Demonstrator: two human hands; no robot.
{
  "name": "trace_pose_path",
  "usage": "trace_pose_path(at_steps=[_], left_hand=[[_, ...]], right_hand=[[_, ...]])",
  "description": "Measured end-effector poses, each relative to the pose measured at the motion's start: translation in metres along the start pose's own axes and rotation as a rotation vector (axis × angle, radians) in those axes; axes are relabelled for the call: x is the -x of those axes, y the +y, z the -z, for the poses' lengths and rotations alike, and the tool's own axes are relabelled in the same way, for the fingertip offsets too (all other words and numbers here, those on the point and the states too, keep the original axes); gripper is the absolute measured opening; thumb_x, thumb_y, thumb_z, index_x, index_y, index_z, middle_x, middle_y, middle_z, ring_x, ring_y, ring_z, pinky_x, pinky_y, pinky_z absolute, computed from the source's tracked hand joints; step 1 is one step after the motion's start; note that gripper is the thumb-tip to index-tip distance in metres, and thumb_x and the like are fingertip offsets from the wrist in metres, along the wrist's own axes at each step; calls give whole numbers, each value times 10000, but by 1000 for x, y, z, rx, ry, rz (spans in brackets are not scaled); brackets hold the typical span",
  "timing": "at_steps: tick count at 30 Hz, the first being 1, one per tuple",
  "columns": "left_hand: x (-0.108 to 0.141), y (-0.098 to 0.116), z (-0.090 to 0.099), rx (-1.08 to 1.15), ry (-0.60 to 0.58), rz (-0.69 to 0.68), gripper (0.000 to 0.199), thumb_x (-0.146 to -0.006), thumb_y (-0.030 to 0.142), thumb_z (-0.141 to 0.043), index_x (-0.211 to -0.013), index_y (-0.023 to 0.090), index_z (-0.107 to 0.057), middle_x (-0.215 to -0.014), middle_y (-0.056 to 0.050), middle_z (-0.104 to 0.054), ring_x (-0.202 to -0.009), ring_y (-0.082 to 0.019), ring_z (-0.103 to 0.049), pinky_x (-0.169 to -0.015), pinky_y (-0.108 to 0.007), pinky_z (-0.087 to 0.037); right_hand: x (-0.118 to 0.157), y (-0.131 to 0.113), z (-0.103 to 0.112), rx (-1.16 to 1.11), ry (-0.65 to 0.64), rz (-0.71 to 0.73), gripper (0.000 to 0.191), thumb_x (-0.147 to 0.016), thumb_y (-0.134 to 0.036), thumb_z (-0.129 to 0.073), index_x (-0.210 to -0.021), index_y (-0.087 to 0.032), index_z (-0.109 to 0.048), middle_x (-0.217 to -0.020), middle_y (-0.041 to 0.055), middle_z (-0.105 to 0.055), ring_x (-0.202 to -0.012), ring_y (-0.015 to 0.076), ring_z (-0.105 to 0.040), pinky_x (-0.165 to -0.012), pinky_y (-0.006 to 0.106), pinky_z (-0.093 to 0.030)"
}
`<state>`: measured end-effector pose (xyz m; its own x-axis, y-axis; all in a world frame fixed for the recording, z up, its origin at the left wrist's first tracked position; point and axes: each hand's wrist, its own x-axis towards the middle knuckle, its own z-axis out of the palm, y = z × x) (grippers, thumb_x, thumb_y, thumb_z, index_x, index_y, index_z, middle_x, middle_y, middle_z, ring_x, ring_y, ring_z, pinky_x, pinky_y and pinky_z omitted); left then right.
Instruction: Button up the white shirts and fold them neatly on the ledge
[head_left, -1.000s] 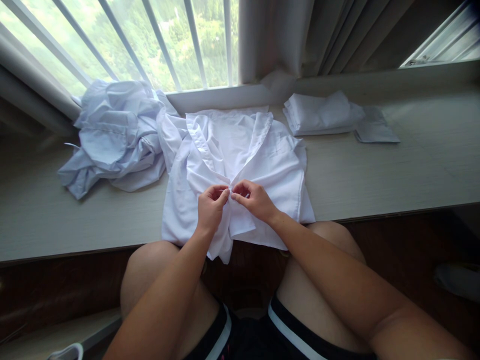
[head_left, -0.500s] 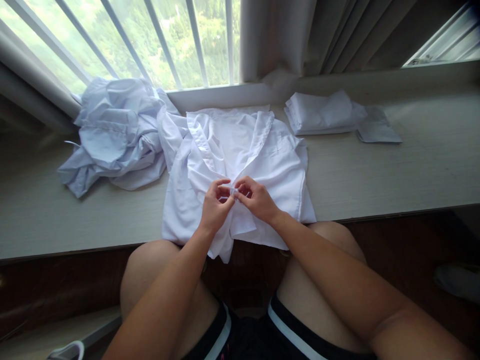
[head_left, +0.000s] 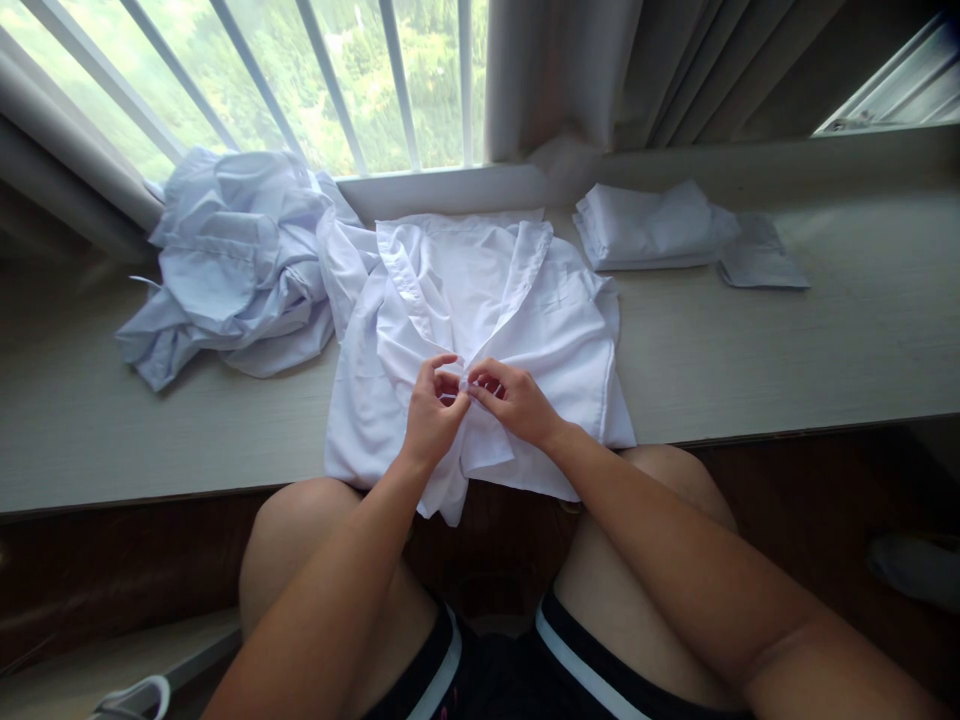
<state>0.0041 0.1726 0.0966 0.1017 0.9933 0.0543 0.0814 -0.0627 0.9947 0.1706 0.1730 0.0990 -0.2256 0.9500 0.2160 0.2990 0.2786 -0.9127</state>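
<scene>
A white coat (head_left: pixel 375 400) with a wide collar lies front up before me, its lower part hanging slightly over the ledge's front edge. My left hand (head_left: pixel 436 405) pinches the front edge of the coat between thumb and fingers, near the bottom of the neck opening. Close against it, my right hand (head_left: pixel 514 400) pinches the same spot from the other side. The fingertips of both hands meet there. Whether a button sits between them is too small to make out.
A crumpled heap of white cloth (head_left: pixel 240 265) lies to the left, touching the coat. Folded white cloth (head_left: pixel 652 235) and a small flat grey-white piece (head_left: pixel 763 255) rest at the back right. The pale ledge (head_left: pixel 750 350) runs beneath a barred window (head_left: pixel 360 90); my knees are under its edge.
Both hands keep their pinch on the coat front, with only tiny finger shifts. The whole view has moved slightly; the garments lie as before.
</scene>
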Motion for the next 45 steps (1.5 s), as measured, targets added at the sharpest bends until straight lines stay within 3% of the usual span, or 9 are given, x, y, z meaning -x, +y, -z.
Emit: trace_pose_path(at_steps=[45], left_hand=[[3, -1, -4, -94, 45, -45, 361, -865, 258, -696, -1216, 234, -613, -897, -17, -666, -796, -146, -652, -734, -254, -523]], right_hand=[[-2, 3, 0, -28, -8, -60, 97, -930, -289, -605, -975, -236, -672, -828, 2, -719, -795, 176, -689, -747, 290, -525]])
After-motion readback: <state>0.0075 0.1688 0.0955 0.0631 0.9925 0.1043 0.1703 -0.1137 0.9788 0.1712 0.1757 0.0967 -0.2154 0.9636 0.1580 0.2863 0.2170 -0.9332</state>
